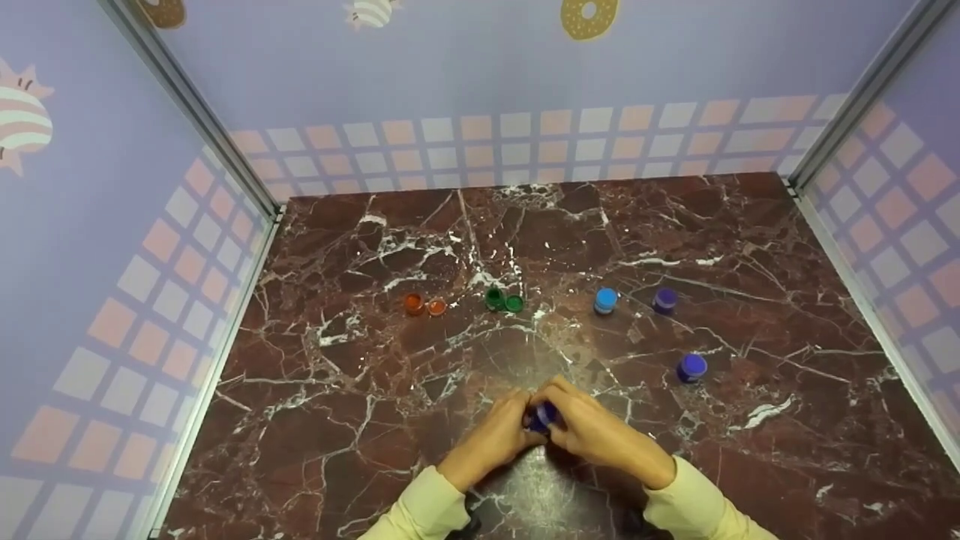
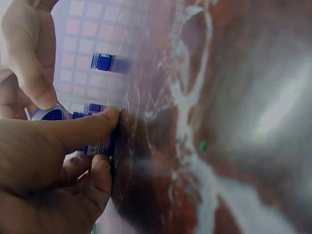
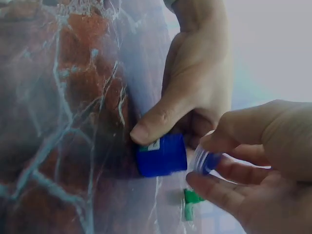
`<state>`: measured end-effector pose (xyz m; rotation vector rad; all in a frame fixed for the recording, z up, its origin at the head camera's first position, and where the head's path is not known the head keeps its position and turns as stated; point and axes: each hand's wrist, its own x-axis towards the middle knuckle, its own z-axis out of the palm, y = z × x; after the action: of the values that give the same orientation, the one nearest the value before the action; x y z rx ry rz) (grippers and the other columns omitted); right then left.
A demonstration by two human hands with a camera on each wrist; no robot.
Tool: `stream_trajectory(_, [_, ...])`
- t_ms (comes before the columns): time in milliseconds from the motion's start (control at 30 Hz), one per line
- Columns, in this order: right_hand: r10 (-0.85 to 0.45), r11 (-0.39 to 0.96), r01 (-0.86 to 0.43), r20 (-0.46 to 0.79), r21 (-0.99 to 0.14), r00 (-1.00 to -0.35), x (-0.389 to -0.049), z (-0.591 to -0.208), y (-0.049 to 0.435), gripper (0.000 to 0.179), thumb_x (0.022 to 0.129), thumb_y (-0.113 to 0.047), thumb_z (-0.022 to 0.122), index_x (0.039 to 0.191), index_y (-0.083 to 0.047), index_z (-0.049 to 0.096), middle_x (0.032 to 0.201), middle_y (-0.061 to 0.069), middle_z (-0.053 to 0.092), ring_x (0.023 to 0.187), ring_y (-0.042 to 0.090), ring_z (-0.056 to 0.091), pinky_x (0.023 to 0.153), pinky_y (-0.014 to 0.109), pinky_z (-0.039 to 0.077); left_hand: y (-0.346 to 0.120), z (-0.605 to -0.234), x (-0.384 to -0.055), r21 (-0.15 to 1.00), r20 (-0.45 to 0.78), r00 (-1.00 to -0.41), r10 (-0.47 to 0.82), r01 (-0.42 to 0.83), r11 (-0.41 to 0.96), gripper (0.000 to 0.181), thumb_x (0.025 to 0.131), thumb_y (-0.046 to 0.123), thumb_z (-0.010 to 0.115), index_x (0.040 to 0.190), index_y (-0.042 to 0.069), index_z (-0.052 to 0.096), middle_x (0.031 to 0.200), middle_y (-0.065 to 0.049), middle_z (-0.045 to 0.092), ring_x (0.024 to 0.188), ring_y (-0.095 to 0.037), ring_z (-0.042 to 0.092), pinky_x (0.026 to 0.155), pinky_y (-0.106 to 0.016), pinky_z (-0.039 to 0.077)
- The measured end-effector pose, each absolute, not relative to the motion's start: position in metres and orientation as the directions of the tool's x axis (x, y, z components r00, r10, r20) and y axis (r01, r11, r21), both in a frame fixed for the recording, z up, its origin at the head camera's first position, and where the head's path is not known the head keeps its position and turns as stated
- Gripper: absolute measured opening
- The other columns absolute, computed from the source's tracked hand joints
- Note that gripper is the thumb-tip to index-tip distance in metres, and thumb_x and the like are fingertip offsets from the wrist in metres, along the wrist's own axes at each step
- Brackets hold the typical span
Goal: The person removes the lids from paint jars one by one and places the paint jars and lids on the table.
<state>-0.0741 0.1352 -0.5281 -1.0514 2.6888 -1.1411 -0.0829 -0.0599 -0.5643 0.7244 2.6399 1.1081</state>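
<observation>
My left hand (image 1: 495, 427) grips a small dark blue paint jar (image 3: 163, 157) close over the tabletop, with the thumb along its side. The fingers of my right hand (image 1: 589, 421) pinch a clear-rimmed blue lid (image 3: 204, 161). In the right wrist view the lid is apart from the jar, held just off its mouth. Both hands are close together near the front of the table, and in the head view they cover much of the jar. Beyond the right hand stands a lidded blue-violet jar (image 1: 692, 367).
Farther back on the marbled table (image 1: 300, 420) are an orange jar (image 1: 413, 304) and a green jar (image 1: 494, 298), both uncovered, with an orange lid (image 1: 436, 307) and a green lid (image 1: 514, 303) alongside. A light blue jar (image 1: 605, 301) and a purple jar (image 1: 664, 301) are lidded. Panels wall the table.
</observation>
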Motion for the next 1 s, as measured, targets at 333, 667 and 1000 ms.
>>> stream_trajectory(333, [-0.432,0.311,-0.408,0.255,-0.858,-0.865,-0.067,-0.535,0.156,0.037,0.081,0.014,0.071,0.117,0.008,0.064,0.118,0.017,0.063,0.107,0.034,0.064,0.094,0.042,0.056,-0.055,-0.561,-0.073,0.668,0.03,-0.866,0.499,0.388,0.635,0.038,0.083,0.01,0.085,0.111,0.005,0.06,0.109,-0.003,0.056,0.102,-0.021,0.058,0.093,-0.037,0.052])
stream_trajectory(667, [-0.362,0.224,-0.343,0.249,-0.912,-0.898,-0.064,-0.541,0.175,0.034,0.085,0.006,0.076,0.118,0.005,0.067,0.117,0.019,0.065,0.095,0.023,0.064,0.084,0.033,0.057,-0.049,-0.557,-0.073,0.659,0.027,-0.88,0.474,0.373,0.653,0.036,0.089,0.011,0.08,0.118,0.004,0.06,0.11,-0.005,0.059,0.102,-0.022,0.061,0.091,-0.038,0.054])
stream_trajectory(1000, [-0.349,0.104,-0.275,0.223,-0.956,-0.91,-0.063,-0.546,0.186,0.039,0.087,0.01,0.071,0.125,0.013,0.06,0.122,0.034,0.058,0.096,0.02,0.064,0.084,0.027,0.057,-0.038,-0.556,-0.091,0.655,0.061,-0.882,0.467,0.388,0.648,0.029,0.088,0.01,0.08,0.111,0.003,0.064,0.107,-0.007,0.06,0.101,-0.026,0.061,0.092,-0.04,0.054])
